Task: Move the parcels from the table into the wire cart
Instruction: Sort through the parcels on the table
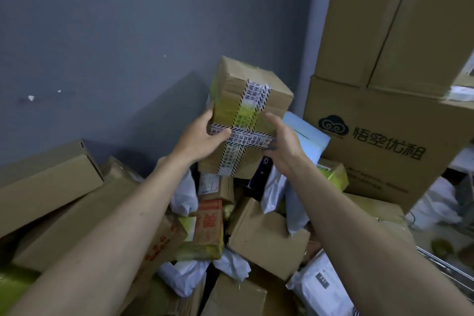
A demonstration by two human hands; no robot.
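A tall cardboard parcel [252, 108] crossed with black-and-white printed tape and yellow-green tape stands tilted above the heap, in the middle of the view. My left hand [202, 137] grips its left edge, thumb across the front tape. My right hand [283, 143] lies against its lower right side with the fingers spread. Below both arms lies a heap of parcels [266, 236]: brown boxes, white plastic mailers, a box with red print. A piece of the wire cart's rim [446, 264] shows at the lower right.
Large stacked cartons [392, 120], one with black printed characters, rise at the right. A grey wall [115, 41] closes the back. Long flat brown boxes [48, 182] lean at the left. A white mailer [320, 287] lies by the cart rim.
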